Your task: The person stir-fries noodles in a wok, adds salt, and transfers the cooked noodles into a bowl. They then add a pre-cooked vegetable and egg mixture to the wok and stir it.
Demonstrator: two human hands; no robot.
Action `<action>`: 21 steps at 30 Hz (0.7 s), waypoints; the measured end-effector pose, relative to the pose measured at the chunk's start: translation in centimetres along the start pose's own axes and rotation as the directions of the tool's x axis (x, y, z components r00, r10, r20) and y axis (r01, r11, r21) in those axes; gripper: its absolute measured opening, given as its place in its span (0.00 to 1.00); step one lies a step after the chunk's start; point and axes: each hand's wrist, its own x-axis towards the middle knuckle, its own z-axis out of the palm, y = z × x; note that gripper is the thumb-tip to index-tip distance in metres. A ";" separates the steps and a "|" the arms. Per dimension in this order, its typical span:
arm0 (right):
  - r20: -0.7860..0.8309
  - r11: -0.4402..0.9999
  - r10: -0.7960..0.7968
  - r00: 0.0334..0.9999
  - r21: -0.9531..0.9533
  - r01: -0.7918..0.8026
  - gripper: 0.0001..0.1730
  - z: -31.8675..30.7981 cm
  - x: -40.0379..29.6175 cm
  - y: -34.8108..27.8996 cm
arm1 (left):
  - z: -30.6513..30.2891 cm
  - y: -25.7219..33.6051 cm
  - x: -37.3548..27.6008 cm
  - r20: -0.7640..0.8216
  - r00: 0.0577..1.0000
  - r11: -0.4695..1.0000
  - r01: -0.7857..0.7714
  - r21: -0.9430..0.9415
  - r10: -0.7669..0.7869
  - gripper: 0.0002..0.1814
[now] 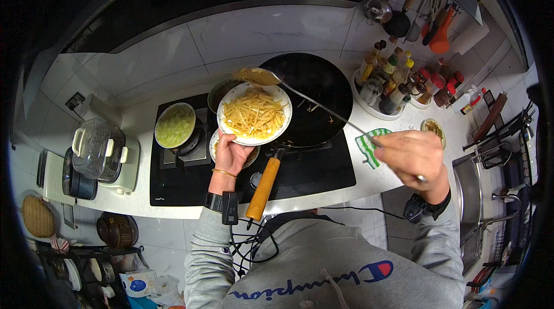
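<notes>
My left hand (pixel 231 151) grips the lower edge of a white plate (pixel 222 122) heaped with pale yellow shredded strips (pixel 258 112), probably potato. The plate is held above the cooktop, beside the left rim of a black wok (pixel 320 92). In my right hand (pixel 411 159) is the long thin handle of a metal wok utensil (pixel 264 76). Its broad head is over the plate's far rim; whether it is a ladle or a turner is unclear. A few shreds cling inside the wok. The wok's wooden handle (pixel 263 188) points towards me.
A bowl of sliced green vegetable (pixel 175 125) stands on the left of the black glass cooktop (pixel 181 188). Two bowls are partly hidden by the plate. Seasoning bottles (pixel 389 75) and a green-striped cloth (pixel 365 149) lie to the right; a steamer (pixel 104 153) is far left.
</notes>
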 end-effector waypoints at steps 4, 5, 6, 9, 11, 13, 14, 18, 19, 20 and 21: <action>0.017 0.988 0.124 0.992 0.095 -0.125 0.09 0.1 -0.6 0.3 | 0.0 0.0 -0.1 0.008 1.000 1.000 -0.003 0.007 0.003 0.35; -0.034 0.937 0.270 0.962 0.238 -0.254 0.08 0.4 -0.9 0.3 | 0.0 0.0 -0.1 -0.002 1.000 1.000 -0.004 0.011 0.004 0.35; -0.080 0.838 0.439 0.895 0.394 -0.376 0.08 0.8 -1.1 0.5 | 0.0 -0.1 -0.2 -0.013 1.000 1.000 -0.007 0.012 0.007 0.35; -0.066 0.473 0.796 0.602 0.689 -0.550 0.14 2.3 -1.9 1.8 | -0.3 -0.2 -0.5 -0.041 0.999 1.000 -0.013 -0.021 0.012 0.35; -0.138 0.423 0.860 0.491 0.733 -0.533 0.15 2.8 -2.4 3.9 | -0.9 0.0 -0.7 -0.025 1.000 0.999 -0.018 -0.038 0.017 0.36; -0.114 0.391 0.880 0.462 0.725 -0.567 0.15 2.7 -3.1 6.4 | -2.0 0.9 -1.6 -0.062 0.997 0.998 -0.047 -0.034 0.045 0.37; -0.085 0.369 0.893 0.441 0.698 -0.613 0.15 2.7 -3.4 7.7 | -2.7 1.5 -2.2 -0.083 0.995 0.998 -0.060 -0.021 0.058 0.37; -0.032 0.362 0.907 0.421 0.570 -0.737 0.15 3.4 -3.9 12.2 | -5.0 3.7 -5.1 -0.150 0.981 0.992 -0.116 0.045 0.122 0.36; -0.017 0.383 0.896 0.443 0.533 -0.754 0.15 4.0 -3.8 13.0 | -5.4 3.9 -5.8 -0.177 0.976 0.991 -0.124 0.040 0.130 0.36; -0.019 0.371 0.908 0.419 0.501 -0.782 0.15 4.7 -3.8 13.7 | -5.7 3.9 -6.3 -0.175 0.974 0.990 -0.140 0.027 0.143 0.36; -0.025 0.380 0.908 0.418 0.470 -0.797 0.15 5.5 -3.5 14.3 | -5.9 3.8 -6.7 -0.176 0.974 0.990 -0.141 0.024 0.143 0.36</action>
